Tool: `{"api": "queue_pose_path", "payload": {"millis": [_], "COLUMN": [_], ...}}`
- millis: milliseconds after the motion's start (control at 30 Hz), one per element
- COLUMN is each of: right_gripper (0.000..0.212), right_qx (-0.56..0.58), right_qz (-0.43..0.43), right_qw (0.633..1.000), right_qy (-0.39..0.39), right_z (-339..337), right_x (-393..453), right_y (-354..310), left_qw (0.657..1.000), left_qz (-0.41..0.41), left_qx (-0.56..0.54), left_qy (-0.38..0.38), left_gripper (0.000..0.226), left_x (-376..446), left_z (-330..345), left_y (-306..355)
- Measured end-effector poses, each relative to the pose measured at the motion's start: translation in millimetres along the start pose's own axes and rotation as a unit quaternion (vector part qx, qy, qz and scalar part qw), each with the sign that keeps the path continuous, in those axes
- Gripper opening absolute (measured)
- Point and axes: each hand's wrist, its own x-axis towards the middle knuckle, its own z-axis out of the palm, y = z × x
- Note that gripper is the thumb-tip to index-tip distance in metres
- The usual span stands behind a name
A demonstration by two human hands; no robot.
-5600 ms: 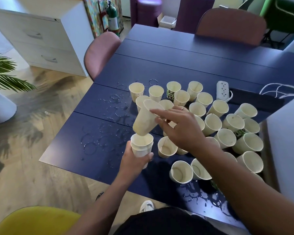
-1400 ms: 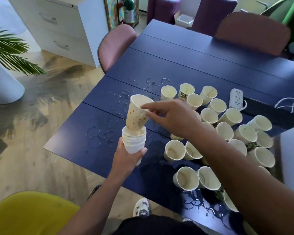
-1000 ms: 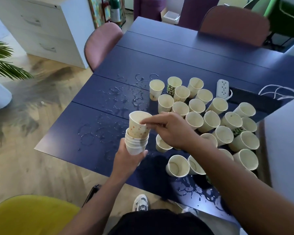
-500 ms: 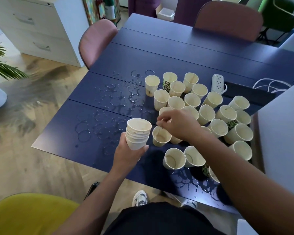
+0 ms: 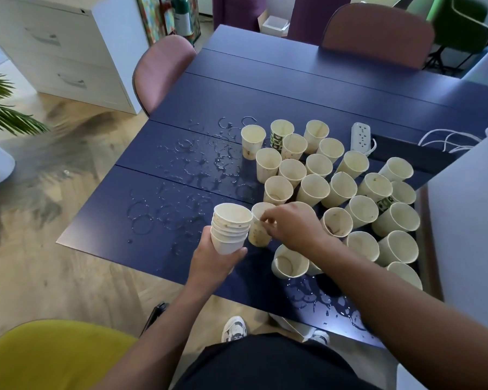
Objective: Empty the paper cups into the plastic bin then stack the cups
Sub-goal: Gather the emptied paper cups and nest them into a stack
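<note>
While the left hand [image 5: 209, 260] is gripping a stack of nested cups [image 5: 231, 230] over the table's [image 5: 265, 88] near edge, the right hand [image 5: 292, 225] is pinching a stained cup [image 5: 258, 230] just beside it; many loose cups [image 5: 319, 190] are crowding behind, water rings [image 5: 164, 212] wetting the left side.

right hand [image 5: 290, 225] now on next cup [image 5: 258, 228]

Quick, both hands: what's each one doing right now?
Left hand: holding the stack of cups.
Right hand: pinching the rim of a single cup on the table.
</note>
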Motion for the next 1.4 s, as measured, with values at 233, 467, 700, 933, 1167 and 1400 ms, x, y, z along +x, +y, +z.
{"api": "queue_pose_path", "payload": {"millis": [233,467,700,933,1167,1400], "right_gripper": [0.024,0.025,0.024,0.021,0.029,0.009], "right_qx": [0.158,0.191,0.168,0.187,-0.034,-0.034], "right_qz": [-0.029,-0.136,-0.132,-0.019,0.018,0.007], "right_qw": [0.955,0.957,0.977,0.982,0.989,0.991], "right_qy": [0.248,0.170,-0.008,0.027,-0.140,-0.130], "right_z": [-70.2,-79.7,-46.4,-54.2,-11.8,-0.5], "right_x": [-8.2,-10.5,-15.8,-26.0,-41.6,-48.1], "right_y": [-3.6,-12.1,-14.3,3.1,-3.6,-10.3], "left_qw": [1.000,1.000,1.000,1.000,1.000,0.999], "left_qz": [-0.018,-0.011,0.000,-0.007,0.013,0.003], "left_qx": [-0.003,-0.014,0.005,0.005,0.004,0.001], "left_qy": [-0.012,-0.019,-0.022,-0.024,-0.021,-0.033], "left_gripper": [0.051,0.052,0.056,0.056,0.059,0.059], "left_x": [-2.4,-2.1,-0.4,3.0,10.9,11.3], "left_z": [-0.7,5.6,12.2,7.1,2.8,3.4], "left_y": [2.6,7.7,12.0,5.4,6.9,4.1]}}
